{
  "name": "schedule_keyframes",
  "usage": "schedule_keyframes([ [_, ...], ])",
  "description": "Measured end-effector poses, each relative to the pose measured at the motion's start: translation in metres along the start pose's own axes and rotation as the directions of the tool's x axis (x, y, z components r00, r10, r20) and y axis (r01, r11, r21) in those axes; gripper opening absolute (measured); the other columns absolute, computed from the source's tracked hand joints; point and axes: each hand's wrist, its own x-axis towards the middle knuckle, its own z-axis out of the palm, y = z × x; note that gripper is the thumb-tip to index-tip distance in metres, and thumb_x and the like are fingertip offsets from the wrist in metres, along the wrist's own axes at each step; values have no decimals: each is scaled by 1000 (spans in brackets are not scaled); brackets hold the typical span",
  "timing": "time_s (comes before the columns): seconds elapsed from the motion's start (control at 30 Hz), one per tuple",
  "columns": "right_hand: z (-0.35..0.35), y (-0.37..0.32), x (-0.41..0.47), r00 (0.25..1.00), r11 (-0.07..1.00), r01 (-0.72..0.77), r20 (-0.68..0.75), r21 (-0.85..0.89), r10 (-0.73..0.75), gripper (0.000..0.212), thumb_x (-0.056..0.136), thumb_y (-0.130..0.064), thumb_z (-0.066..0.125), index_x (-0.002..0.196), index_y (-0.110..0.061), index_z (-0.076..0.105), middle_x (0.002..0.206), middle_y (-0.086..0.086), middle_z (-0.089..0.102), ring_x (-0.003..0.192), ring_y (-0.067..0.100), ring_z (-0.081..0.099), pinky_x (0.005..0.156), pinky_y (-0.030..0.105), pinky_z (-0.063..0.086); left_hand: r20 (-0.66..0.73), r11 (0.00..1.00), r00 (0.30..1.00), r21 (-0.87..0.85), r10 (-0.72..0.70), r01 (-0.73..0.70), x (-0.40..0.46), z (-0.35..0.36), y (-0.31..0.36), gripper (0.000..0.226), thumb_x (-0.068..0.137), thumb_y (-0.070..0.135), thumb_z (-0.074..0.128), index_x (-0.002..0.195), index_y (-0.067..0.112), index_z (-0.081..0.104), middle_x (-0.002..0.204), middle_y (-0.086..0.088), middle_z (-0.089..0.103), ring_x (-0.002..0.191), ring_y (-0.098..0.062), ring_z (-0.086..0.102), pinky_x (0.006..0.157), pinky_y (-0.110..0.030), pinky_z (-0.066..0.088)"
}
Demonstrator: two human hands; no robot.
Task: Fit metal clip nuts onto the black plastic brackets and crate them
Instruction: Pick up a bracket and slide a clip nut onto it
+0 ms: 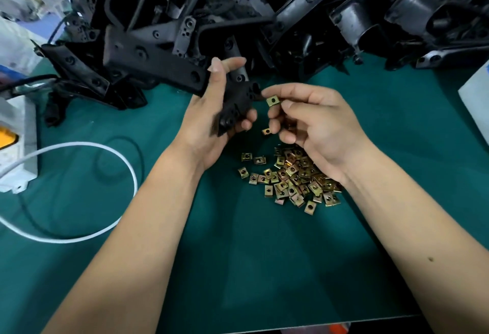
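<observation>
Head view: our left hand (pixel 211 111) gripped a bracket (pixel 235 106), right hand (pixel 315 122) pinched a clip nut (pixel 272 101) beside it. Fitting step, we judged; next, align nut and push on.

Even overhead light; blurred, warped edges

No text, label or number is legible anywhere.

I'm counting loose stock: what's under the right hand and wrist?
Under the right hand lies the pile of brass-coloured clip nuts on the green mat. The wrist covers the pile's right edge, so how far it runs there cannot be seen.
</observation>
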Motion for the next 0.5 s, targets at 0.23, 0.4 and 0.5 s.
schedule_keyframes([
  [0.23, 1, 4, 3, 996, 994, 75, -53, -74, -79, 21, 98, 7, 57, 112, 2, 72, 85, 15, 70, 65, 15, 59, 50, 20, 40, -78, 977, 984, -159, -159, 145, 1, 4, -1, 36, 105, 34, 57, 124, 4, 65, 96, -5, 76, 78, -12, 71, 69, -19, 57],
  [0.4, 0, 6, 3, 988, 992, 111, -99, -65, -117, 12, 97, -1, 65, 101, -2, 76, 79, 11, 71, 60, 15, 55, 45, 19, 33, -69, 943, 974, -272, -218, 192, 0, 12, -5, 51, 100, 53, 58, 113, 6, 69, 95, -4, 71, 77, -10, 65, 75, -22, 57],
  [0.5, 2, 5, 2, 990, 995, 103, -94, 17, -101, 12, 96, -2, 66, 97, -6, 78, 76, 9, 69, 59, 14, 53, 45, 18, 33, -37, 923, 968, -314, -248, 224, -2, 17, -6, 47, 97, 57, 63, 102, 10, 69, 88, -2, 68, 70, -10, 61, 65, -21, 55],
])
